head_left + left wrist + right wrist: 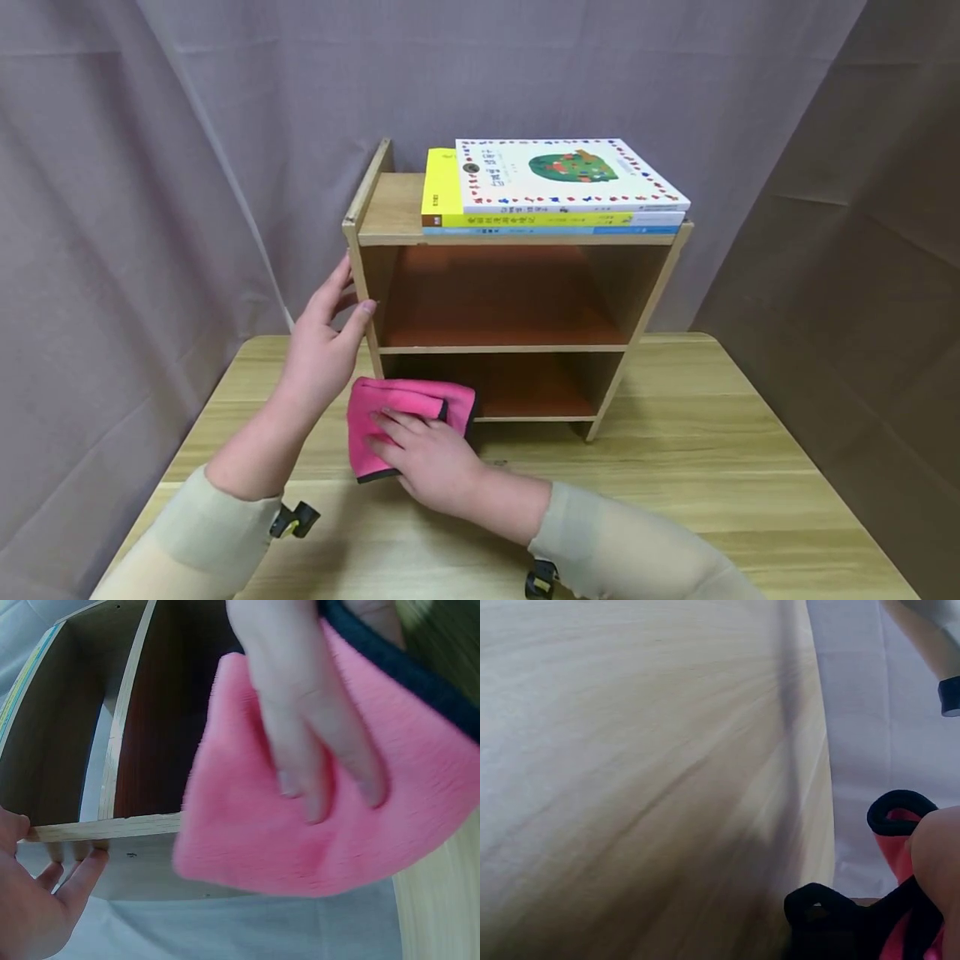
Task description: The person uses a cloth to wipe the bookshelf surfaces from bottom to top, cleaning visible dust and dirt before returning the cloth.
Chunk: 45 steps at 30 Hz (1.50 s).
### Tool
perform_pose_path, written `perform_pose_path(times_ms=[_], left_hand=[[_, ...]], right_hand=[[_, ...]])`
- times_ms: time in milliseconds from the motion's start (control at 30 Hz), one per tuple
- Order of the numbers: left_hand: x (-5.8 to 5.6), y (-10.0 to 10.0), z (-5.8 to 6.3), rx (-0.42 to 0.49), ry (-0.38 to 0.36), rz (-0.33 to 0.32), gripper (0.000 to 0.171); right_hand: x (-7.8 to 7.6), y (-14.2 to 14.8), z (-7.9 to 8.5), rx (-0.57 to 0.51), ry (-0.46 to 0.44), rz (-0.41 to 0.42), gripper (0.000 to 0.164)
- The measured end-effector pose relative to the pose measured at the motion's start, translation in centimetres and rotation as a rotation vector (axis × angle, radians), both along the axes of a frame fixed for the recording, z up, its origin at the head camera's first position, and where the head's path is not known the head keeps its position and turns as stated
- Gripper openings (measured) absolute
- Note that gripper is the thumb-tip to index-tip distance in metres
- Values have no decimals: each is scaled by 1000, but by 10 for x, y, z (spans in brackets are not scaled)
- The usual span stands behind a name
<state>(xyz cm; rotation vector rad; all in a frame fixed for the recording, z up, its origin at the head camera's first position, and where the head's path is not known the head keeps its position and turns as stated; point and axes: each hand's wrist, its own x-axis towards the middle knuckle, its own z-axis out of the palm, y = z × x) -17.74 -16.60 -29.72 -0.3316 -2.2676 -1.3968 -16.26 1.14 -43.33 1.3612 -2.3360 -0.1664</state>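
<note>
A small wooden bookshelf stands on the table. My left hand holds its left side panel, thumb at the front edge and fingers along the outer face. In the left wrist view the same hand shows at that panel's edge. My right hand holds a folded pink cloth with dark edging at the lower front of that panel. Its fingers lie over the cloth, which hides the panel's lower end. In the right wrist view only a bit of the cloth shows beside the hand.
Several books lie stacked flat on top of the bookshelf, a white-covered one uppermost. A wooden table extends around the shelf. Grey curtains hang behind and at the sides.
</note>
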Motion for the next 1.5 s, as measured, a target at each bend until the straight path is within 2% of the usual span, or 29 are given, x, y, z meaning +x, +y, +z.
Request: perform_pose_path(times_ms=[233, 567, 833, 1133, 1500], left_hand=[[-1, 0, -3, -8, 9, 6, 64], [-1, 0, -3, -3, 7, 11, 63], [-1, -1, -3, -7, 11, 4, 63], [-1, 0, -2, 0, 12, 10, 63], [0, 1, -1, 3, 1, 9, 63]], right_hand=[[1, 3, -9, 70, -39, -17, 47], [-3, 7, -9, 61, -43, 16, 45], [-2, 15, -6, -47, -68, 87, 47], [-1, 28, -8, -199, -25, 180, 40], [8, 58, 8, -303, 32, 249, 45]])
